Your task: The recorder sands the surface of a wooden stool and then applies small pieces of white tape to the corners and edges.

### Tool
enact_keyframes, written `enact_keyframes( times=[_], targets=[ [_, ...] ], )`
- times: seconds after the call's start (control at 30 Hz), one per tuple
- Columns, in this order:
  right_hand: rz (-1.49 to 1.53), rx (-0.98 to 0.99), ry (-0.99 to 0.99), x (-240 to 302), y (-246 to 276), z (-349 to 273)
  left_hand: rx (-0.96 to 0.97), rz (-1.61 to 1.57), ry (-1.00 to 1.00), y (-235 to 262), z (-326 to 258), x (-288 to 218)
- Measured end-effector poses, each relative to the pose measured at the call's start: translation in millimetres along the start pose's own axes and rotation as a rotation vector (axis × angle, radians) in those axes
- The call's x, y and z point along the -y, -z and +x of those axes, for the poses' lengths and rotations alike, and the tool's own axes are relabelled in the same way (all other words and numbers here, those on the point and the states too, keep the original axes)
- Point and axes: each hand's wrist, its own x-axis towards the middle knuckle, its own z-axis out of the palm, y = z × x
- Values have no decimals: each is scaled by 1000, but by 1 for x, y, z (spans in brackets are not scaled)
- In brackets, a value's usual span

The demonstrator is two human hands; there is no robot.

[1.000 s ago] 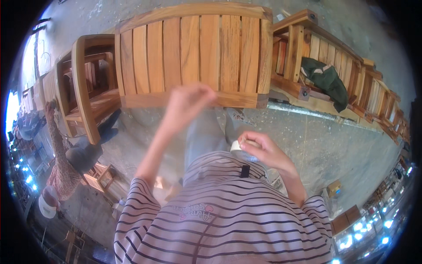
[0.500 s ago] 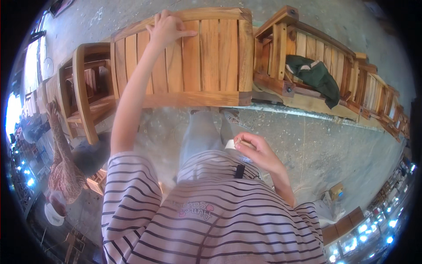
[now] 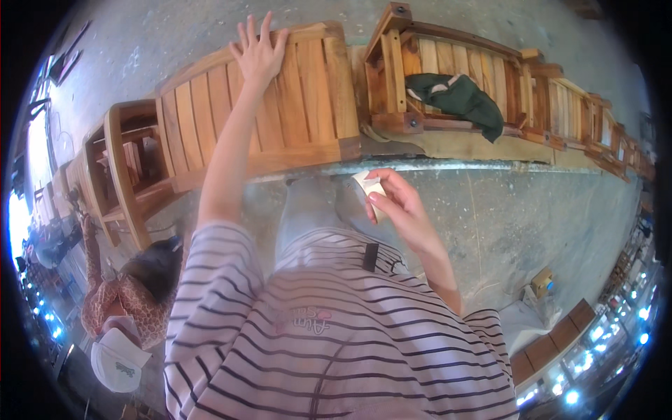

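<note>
Head view: I see the left hand [image 3: 259, 59] spread, fingers straight, at the far edge of the slatted panel [image 3: 283, 115]; the right hand [image 3: 400, 204] pinches a pale piece [image 3: 372, 189] between thumb and fingers, above the jeans [image 3: 304, 210]. The panel lies between an armchair [image 3: 124, 175] and a bench [image 3: 448, 56], whose slatted seat bears a green cloth [image 3: 463, 103]. Below, I get a grey, speckled floor [image 3: 546, 210], a small box [image 3: 541, 281] at lower right, and, at left, a co-worker [image 3: 112, 308] in a white cap [image 3: 117, 360].
</note>
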Motion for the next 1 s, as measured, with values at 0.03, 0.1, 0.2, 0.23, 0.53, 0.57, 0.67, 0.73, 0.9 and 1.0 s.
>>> enact_keyframes(
  times=[0.03,0.1,0.2,0.23,0.53,0.57,0.67,0.73,0.9,1.0],
  targets=[
    [34,3,32,0,-1,-1,3,-12,0,-2,3,-1],
    [34,-9,39,5,0,-4,79,-22,-6,2,0,-2],
    [36,-31,62,14,-3,-3,90,-519,69,47,-10,-39],
    [10,-23,53,13,-3,-2,148,-680,36,90,-24,-60],
    [-132,88,98,10,-34,16,521,-1006,173,230,-149,-132],
    [-179,113,84,8,-37,17,454,-1059,271,236,-157,-133],
    [-252,177,53,-4,-51,21,438,-1091,388,243,-180,-120],
    [-259,153,17,-10,-63,22,394,-1071,455,249,-192,-116],
    [-356,157,54,-33,-82,34,177,-726,342,267,-215,-104],
    [-424,155,81,-44,-92,45,196,-810,469,268,-221,-89]
  ],
)
